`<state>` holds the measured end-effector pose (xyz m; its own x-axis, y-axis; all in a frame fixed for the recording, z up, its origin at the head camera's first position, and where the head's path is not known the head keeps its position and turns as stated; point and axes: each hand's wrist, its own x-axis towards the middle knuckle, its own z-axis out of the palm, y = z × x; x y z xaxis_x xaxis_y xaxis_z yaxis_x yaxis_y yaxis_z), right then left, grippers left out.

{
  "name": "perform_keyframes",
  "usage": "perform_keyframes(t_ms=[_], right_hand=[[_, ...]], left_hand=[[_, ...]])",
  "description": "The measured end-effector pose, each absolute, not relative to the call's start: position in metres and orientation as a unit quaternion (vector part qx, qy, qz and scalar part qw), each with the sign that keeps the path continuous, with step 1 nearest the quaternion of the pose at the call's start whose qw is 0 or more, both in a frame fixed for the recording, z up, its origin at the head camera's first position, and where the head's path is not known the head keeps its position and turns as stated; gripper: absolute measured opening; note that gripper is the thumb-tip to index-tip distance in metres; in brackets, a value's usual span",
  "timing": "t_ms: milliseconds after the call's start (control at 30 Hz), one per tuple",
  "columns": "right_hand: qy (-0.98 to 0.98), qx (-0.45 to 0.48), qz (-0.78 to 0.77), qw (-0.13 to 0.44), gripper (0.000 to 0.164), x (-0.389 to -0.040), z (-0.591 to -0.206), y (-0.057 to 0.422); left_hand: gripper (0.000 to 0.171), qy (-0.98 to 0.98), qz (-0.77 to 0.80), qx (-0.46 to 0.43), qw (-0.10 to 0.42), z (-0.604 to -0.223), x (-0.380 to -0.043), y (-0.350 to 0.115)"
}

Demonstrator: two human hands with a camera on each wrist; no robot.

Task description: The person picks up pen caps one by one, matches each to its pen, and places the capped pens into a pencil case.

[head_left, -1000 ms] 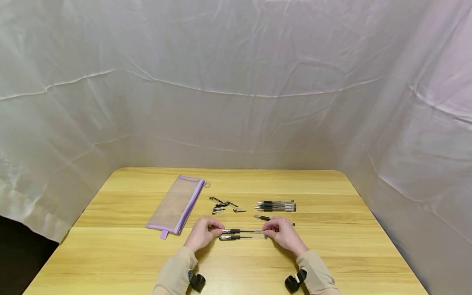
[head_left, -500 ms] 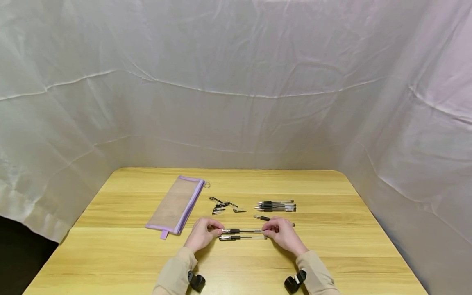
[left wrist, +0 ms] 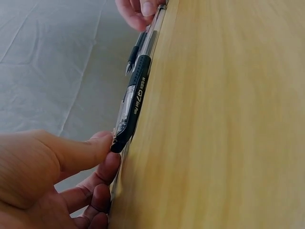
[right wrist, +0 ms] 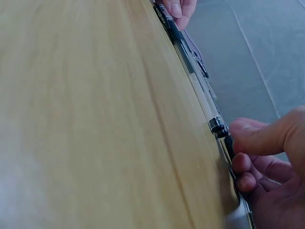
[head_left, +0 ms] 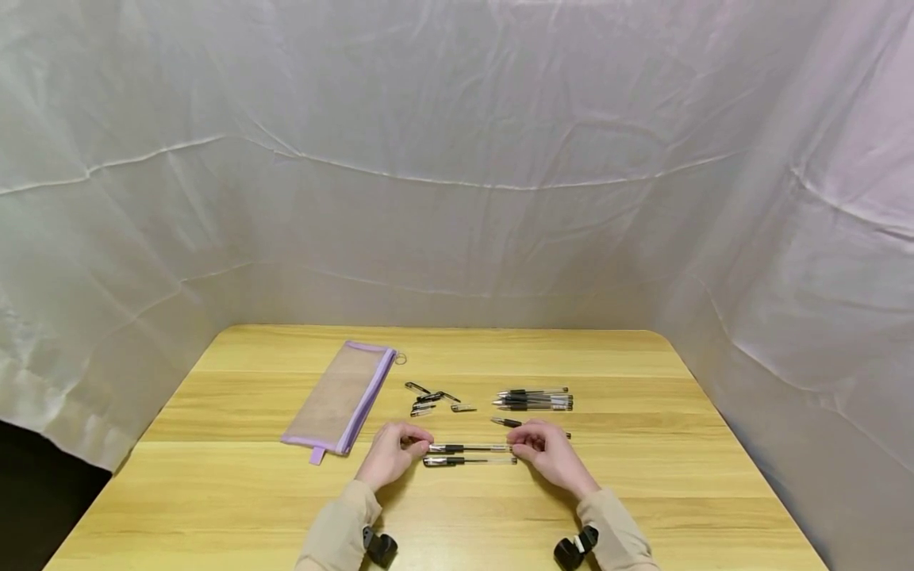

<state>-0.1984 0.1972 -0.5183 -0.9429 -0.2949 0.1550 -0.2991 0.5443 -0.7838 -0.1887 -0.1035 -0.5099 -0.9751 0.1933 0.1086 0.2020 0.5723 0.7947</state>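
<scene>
Two capped black gel pens lie parallel on the wooden table (head_left: 457,515): a nearer pen (head_left: 444,461) and a farther pen (head_left: 447,449), their caps to the left. My left hand (head_left: 393,454) pinches the cap end of the farther pen between thumb and fingers. In the left wrist view, the nearer pen's cap (left wrist: 131,112) overlaps those fingertips. My right hand (head_left: 546,452) is just beyond the clear right end of the farther pen, fingers loosely bent. An uncapped pen (head_left: 507,422) lies behind it, partly hidden by the hand.
Several loose pen caps (head_left: 428,396) lie farther back. To their right is a bundle of uncapped pens (head_left: 531,400). A mesh zip pouch (head_left: 339,396) with purple edging lies at the left. Pale cloth (head_left: 457,238) hangs around the table.
My right fingertips have drawn slightly right, off the farther pen's end, which now shows. The left hand stays at the cap end; the pens lie nearly as before.
</scene>
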Motion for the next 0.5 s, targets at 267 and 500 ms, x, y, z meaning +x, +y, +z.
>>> perform_keyframes(t_ms=[267,500], right_hand=[[-0.856,0.108,0.502,0.055,0.02,-0.197,-0.517,0.205],[-0.853,0.071,0.5,0.134,0.025,-0.201,-0.516,0.218]], left_hand=[[0.013,-0.875,-0.469,-0.114,0.009,-0.511,-0.188,-0.105],[0.016,-0.865,-0.491,-0.102,0.003,-0.508,-0.188,-0.107]])
